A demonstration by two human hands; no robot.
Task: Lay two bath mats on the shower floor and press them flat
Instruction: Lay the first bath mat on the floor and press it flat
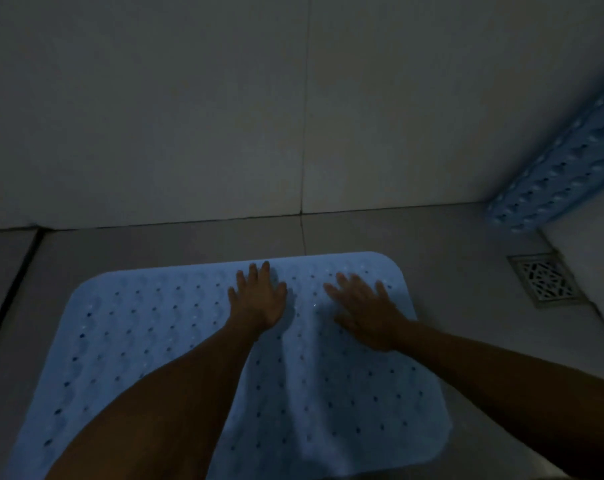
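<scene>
A light blue bath mat (137, 341) with rows of small holes lies spread on the grey tiled shower floor, its far edge a little short of the wall. My left hand (257, 297) rests palm down on the mat near its far edge, fingers apart. Just to its right, my right hand (362, 311) also lies flat on the mat near the far right corner, fingers spread. A second blue mat (560, 171) stands on edge at the far right, leaning against the side wall. The room is dim.
A square metal floor drain (546, 280) sits in the floor at the right, beside the low side wall. The tiled back wall (293, 116) rises just beyond the mat. A dark groove (13, 289) runs along the floor at the left.
</scene>
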